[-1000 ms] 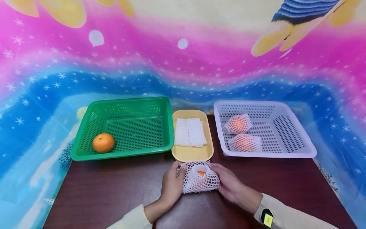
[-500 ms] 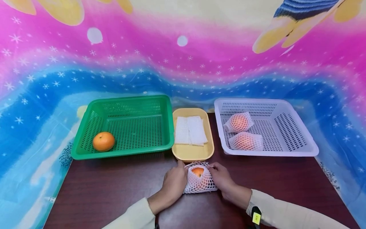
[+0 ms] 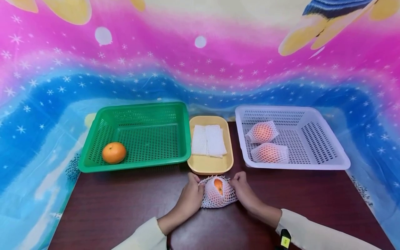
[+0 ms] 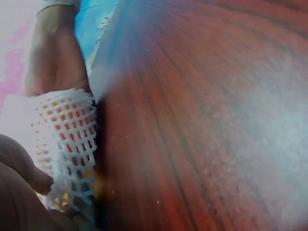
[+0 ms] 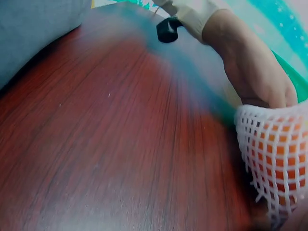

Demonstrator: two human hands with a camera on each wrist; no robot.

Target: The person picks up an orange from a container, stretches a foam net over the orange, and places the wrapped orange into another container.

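Observation:
A white foam fruit net [image 3: 211,200] is stretched round an orange [image 3: 218,186] close to the table's front. Orange skin shows through a slit at the top of the net. My left hand [image 3: 191,197] pinches the net's left edge between thumb and fingers. On the opposite side, my right hand [image 3: 245,194] pinches its right edge. Both wrist views show the mesh near: the net [image 4: 72,125] in the left one hides part of the fingers, and the net [image 5: 274,149] in the right one has orange skin behind its holes.
A green basket [image 3: 134,167] with one bare orange [image 3: 114,152] stands at left. The yellow tray [image 3: 210,168] in the middle holds flat foam nets [image 3: 208,140]. At right, a pale lilac basket [image 3: 323,149] holds two netted oranges [image 3: 269,153]. A patterned cloth hangs behind.
The net's opening has narrowed from a wide gap to a slit over the orange. Both hands have shifted their hold on the net's edges, staying on either side.

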